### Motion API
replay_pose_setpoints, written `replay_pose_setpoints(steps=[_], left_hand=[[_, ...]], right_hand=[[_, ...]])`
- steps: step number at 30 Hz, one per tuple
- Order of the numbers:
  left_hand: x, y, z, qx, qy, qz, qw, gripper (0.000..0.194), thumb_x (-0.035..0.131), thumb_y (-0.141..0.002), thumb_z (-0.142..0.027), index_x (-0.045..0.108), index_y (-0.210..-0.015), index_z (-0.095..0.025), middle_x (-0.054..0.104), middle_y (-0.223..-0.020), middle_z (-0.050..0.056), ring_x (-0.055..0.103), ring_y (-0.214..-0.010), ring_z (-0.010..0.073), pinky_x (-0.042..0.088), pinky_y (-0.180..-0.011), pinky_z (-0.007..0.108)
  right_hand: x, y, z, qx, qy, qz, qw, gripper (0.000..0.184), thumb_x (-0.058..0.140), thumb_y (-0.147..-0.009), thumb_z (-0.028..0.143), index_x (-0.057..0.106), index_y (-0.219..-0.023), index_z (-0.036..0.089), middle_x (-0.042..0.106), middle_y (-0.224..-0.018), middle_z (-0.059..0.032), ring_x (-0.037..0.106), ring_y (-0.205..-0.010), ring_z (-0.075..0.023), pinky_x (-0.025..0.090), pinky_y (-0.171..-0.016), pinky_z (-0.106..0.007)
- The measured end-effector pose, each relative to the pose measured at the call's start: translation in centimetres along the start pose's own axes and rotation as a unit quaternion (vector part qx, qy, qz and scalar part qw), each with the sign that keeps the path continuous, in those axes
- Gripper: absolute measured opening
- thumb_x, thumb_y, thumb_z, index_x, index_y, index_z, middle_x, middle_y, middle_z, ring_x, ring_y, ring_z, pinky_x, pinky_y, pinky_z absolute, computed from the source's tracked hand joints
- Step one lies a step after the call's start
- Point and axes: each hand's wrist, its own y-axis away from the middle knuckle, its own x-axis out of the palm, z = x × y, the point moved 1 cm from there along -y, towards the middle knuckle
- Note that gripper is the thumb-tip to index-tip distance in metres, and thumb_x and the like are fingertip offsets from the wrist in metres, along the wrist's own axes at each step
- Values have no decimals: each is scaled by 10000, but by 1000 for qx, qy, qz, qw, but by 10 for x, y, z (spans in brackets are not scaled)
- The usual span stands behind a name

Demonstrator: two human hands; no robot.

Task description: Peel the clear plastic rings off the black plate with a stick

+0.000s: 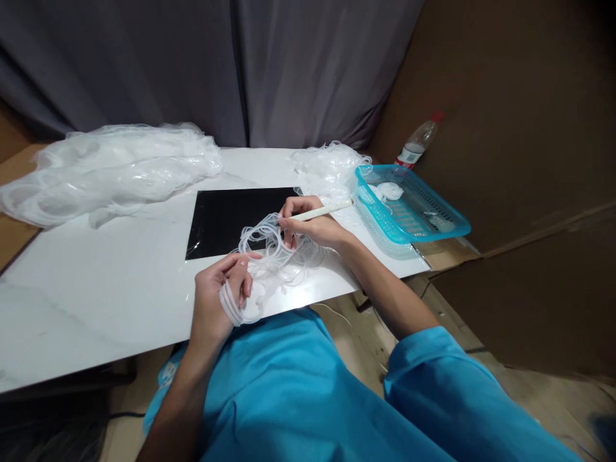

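My left hand [219, 292] rests at the white table's [96, 282] front edge with several thin translucent rings [230, 307] looped around it, its fingers curled on them. A loose bunch of the same translucent rings [269, 247] lies between both hands, partly over a black mat [226, 218]. My right hand [308, 228] is closed on a slim white pen-like tool [322, 210], its tip at the ring bunch.
A big heap of translucent rings [106, 170] fills the table's back left; a smaller heap [332, 163] lies at the back right. A blue plastic basket [414, 208] holds a few white pieces. A plastic bottle [418, 141] leans behind it. Cardboard walls the right side.
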Motion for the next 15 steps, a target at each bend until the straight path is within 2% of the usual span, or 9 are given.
replay_pose_setpoints(steps=[8, 15], left_hand=[[0, -2, 4, 0, -11, -5, 1000, 283, 677, -1070, -439, 765, -989, -182, 552, -578, -33, 422, -452, 89, 329, -455, 214], [0, -1, 7, -1, -24, -2, 1000, 309, 655, -1085, -443, 736, -949, -178, 551, -568, -32, 423, -455, 91, 324, -447, 211]], right_hand=[[2, 0, 2, 4, 20, -9, 1000, 401, 944, -882, 406, 612, -870, 180, 756, -914, -13, 780, -562, -157, 607, -440, -204], [5, 2, 9, 4, 37, -3, 999, 388, 891, -935, 443, 616, -853, 182, 819, -1214, -104, 777, -587, -136, 625, -440, -226]])
